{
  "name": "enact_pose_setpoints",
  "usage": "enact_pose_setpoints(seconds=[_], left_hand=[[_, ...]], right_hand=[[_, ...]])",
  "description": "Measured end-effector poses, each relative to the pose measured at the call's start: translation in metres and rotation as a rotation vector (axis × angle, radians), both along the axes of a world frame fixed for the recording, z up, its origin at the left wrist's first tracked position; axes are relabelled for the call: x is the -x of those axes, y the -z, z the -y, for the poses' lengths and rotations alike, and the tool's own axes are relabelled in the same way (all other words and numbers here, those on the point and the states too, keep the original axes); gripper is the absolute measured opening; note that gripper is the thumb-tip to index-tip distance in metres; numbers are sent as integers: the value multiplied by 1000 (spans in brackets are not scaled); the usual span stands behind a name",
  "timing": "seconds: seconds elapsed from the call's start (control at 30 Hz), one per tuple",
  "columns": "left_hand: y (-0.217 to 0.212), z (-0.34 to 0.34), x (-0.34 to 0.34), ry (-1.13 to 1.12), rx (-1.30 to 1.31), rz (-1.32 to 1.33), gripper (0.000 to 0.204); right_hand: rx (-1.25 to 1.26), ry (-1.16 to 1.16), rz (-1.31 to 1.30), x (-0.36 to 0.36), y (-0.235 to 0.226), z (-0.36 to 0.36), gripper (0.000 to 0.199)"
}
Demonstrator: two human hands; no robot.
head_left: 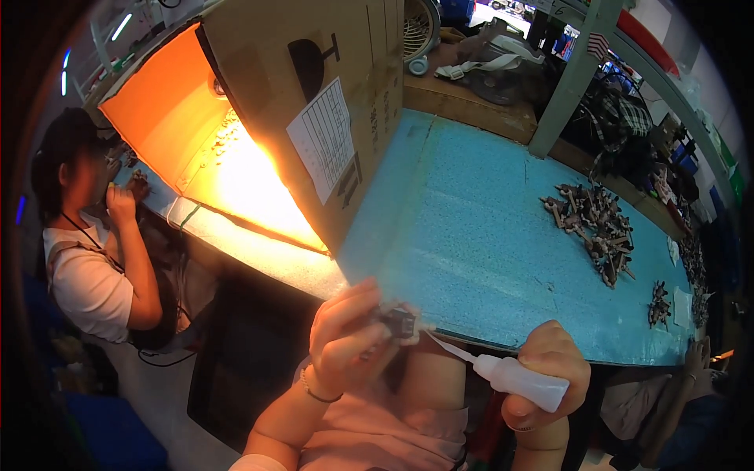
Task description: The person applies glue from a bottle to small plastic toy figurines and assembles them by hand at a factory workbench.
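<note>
The left hand [345, 334] pinches a small dark part [400, 323] in its fingertips by the near edge of the blue table [471, 228], seemingly to hold it steady before the thin nozzle [449, 346] of a white squeeze bottle [525, 383], which the right hand [554, 369] grasps at a tilt, aiming the tip there; blur hides whether they touch. A pile of brown pieces [593, 228] lies apart at right, and a cardboard box [377, 102] stands at left, its wall probably screening the orange glow.
</note>
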State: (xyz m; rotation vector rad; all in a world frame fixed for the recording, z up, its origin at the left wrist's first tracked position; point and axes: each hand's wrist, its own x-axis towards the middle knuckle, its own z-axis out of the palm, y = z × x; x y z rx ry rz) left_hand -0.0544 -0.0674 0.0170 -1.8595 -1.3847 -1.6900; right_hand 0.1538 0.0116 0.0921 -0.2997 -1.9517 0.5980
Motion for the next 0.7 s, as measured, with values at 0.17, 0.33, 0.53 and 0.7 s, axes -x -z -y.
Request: enact_pose_setpoints(seconds=[0.17,0.33,0.53,0.7], left_hand=[[-2,4,-1,36,60,38,46],[-2,4,-2,66,109,85,49],[-7,-3,-3,140,13,95,47],[-8,-3,-5,165,25,134,49]], right_hand=[[20,-17,-13,1,-1,1,52],[19,-28,6,-1,-3,2,54],[51,-22,-22,-7,-2,5,55],[206,-47,-97,-3,-11,12,42]])
